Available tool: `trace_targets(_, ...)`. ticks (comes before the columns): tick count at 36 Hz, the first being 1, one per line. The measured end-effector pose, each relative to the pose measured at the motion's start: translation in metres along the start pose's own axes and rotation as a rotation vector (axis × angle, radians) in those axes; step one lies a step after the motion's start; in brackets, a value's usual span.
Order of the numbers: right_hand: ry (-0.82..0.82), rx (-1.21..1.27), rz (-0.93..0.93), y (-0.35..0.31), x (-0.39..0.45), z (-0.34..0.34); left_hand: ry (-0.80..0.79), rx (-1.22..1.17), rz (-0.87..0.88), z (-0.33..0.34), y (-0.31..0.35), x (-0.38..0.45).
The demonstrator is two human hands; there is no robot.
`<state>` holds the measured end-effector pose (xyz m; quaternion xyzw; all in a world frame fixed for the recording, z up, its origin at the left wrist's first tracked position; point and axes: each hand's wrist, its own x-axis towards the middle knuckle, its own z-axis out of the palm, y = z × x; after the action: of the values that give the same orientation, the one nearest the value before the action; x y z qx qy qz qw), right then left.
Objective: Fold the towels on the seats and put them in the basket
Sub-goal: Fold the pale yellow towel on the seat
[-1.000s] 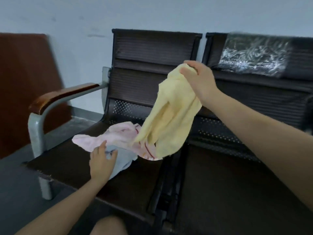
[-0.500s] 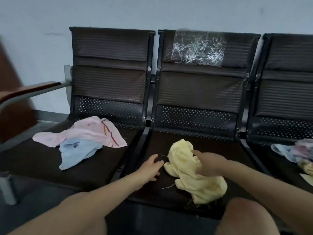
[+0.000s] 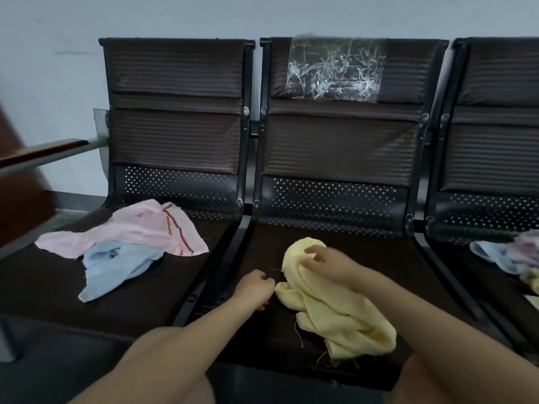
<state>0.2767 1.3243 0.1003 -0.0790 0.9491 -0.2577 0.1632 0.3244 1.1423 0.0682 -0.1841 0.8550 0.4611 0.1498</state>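
Here, the right hand (image 3: pixel 329 265) lies on top of a crumpled pale yellow cloth towel (image 3: pixel 335 307), its fingers (image 3: pixel 310 252) curled into the upper folds and gripping them, probably to pull a corner free for spreading. The left hand (image 3: pixel 253 290) sits at the towel's near-left edge, fingers bent inward; whether it pinches the cloth or only touches it cannot be told. The yellow towel lies in a heap on the dark brown middle seat (image 3: pixel 379 258) of a row of perforated metal chairs, so folding has not begun. Bare seat shows behind the towel and to its right, room enough to lay it flat, though the near edge is close and frayed threads hang there.

On the left seat (image 3: pixel 43 287), a rumpled pink towel with red stripes (image 3: pixel 140 228) overlaps a light blue towel (image 3: pixel 116 266), both unfolded. At the far right edge, a blurred pile of pastel cloths (image 3: pixel 513 255) rests on a third seat. A crinkled clear plastic sheet (image 3: pixel 335 71) covers the middle backrest. No basket is visible.
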Motion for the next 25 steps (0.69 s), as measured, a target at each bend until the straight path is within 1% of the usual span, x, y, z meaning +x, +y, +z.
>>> trace_targets(2,-0.051,-0.110,0.000,0.006,0.001,0.016,0.028,0.058,0.047,0.003,-0.007,0.000)
trace_targets(4,-0.039,-0.191,-0.018,0.015,0.002,0.022,0.038,0.127,0.108,0.008,-0.013,0.002)
trace_targets(6,-0.030,-0.199,-0.044,0.022,0.006,0.017,0.035,0.156,0.163,0.014,-0.016,0.004)
trace_targets(8,-0.013,-0.104,-0.047,0.030,0.012,0.013,0.011,0.116,0.184,0.019,-0.015,0.006)
trace_targets(12,0.005,0.171,-0.034,0.037,0.017,0.008,-0.014,-0.043,0.202,0.027,-0.009,0.012)
trace_targets(14,0.066,0.333,-0.048,0.035,0.017,0.001,-0.009,-0.191,0.191,0.026,-0.003,0.015)
trace_targets(16,0.168,0.497,-0.052,0.033,0.016,-0.009,-0.013,-0.406,0.171,0.019,0.006,0.019)
trace_targets(17,0.226,0.579,-0.047,0.033,0.014,-0.014,0.015,-0.481,0.184,0.012,0.010,0.020)
trace_targets(20,0.427,0.792,-0.020,0.037,0.005,-0.027,0.164,-0.633,0.289,-0.015,0.022,0.022)
trace_targets(21,0.480,0.837,-0.001,0.040,0.002,-0.030,0.183,-0.715,0.307,-0.026,0.025,0.019)
trace_targets(23,0.524,0.873,0.034,0.045,-0.004,-0.034,0.163,-0.858,0.328,-0.044,0.028,0.014)
trace_targets(25,0.500,0.777,0.049,0.050,-0.007,-0.034,0.112,-0.864,0.343,-0.054,0.026,0.011)
